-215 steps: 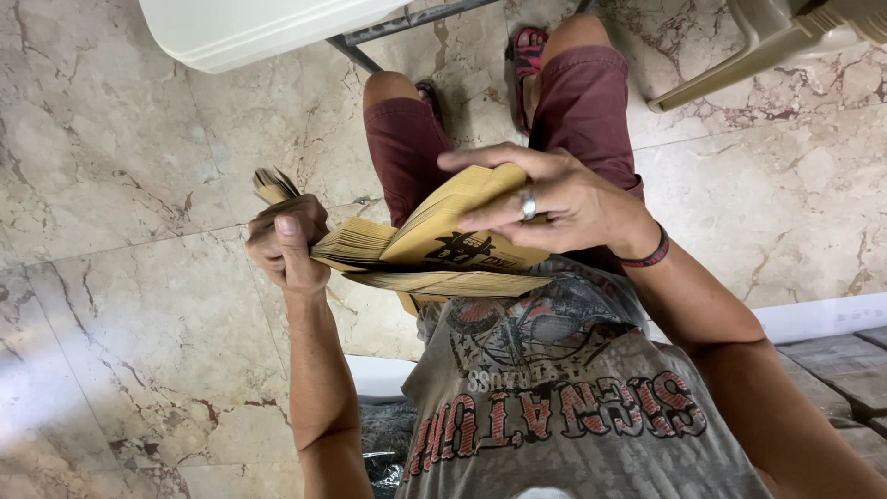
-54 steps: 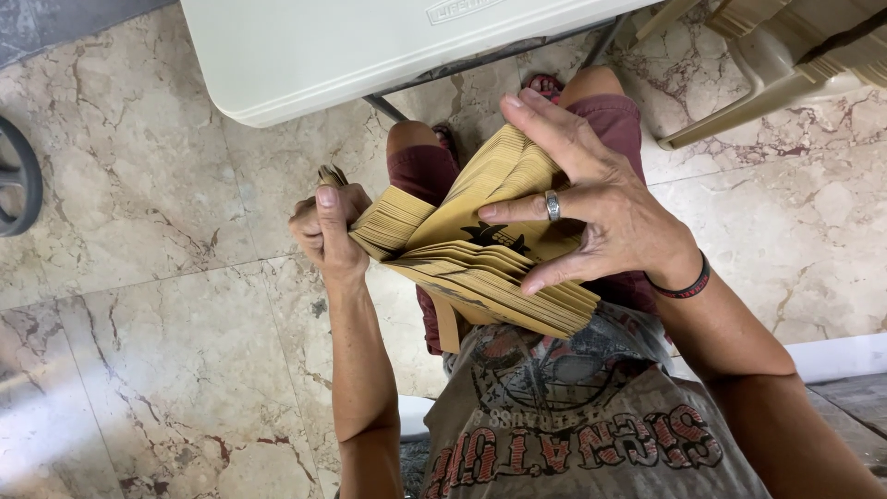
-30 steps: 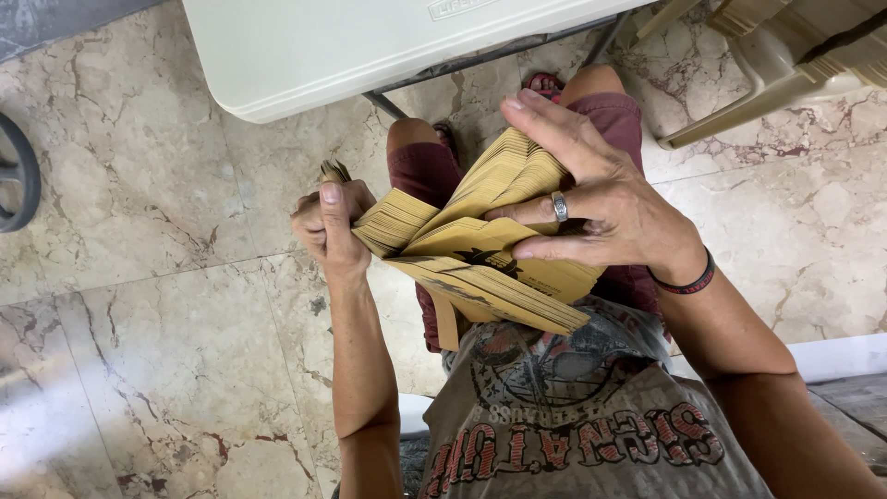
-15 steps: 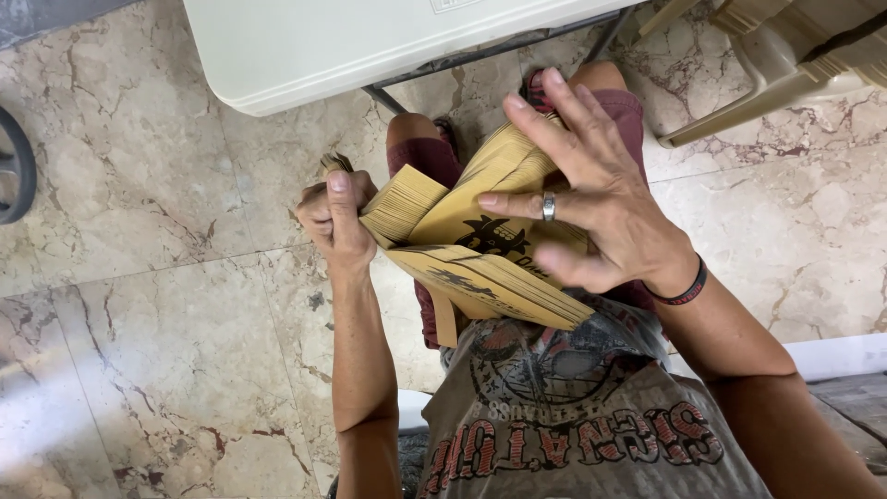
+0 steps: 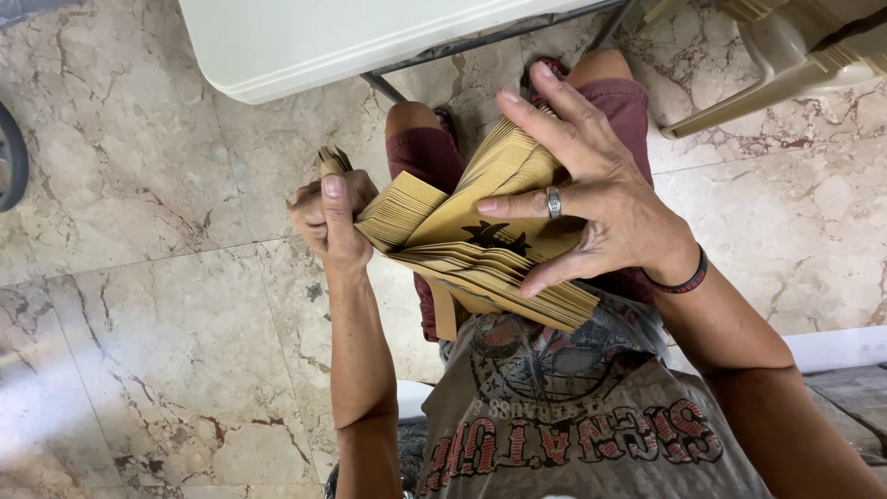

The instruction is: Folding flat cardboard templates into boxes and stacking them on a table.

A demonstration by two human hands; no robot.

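Note:
A thick stack of flat tan paper bags [image 5: 480, 240] with a dark printed emblem fans out over my lap. My left hand [image 5: 328, 217] grips the stack's left end, thumb pressed on top, with folded paper handles sticking up behind the fingers. My right hand [image 5: 587, 208], wearing a ring and a dark wristband, lies spread over the right part of the stack, fingers apart and slipped between the sheets, holding a section lifted so the fan stands open.
I sit above a marble tile floor [image 5: 166, 305]. A white folding table [image 5: 351, 37] with dark metal legs is just ahead. A beige plastic chair [image 5: 785, 65] stands at upper right. A dark curved object [image 5: 11, 157] shows at the left edge.
My right hand's fingers have shifted over the bags, spreading wider and lifting more sheets. The left hand keeps its grip on the stack's end.

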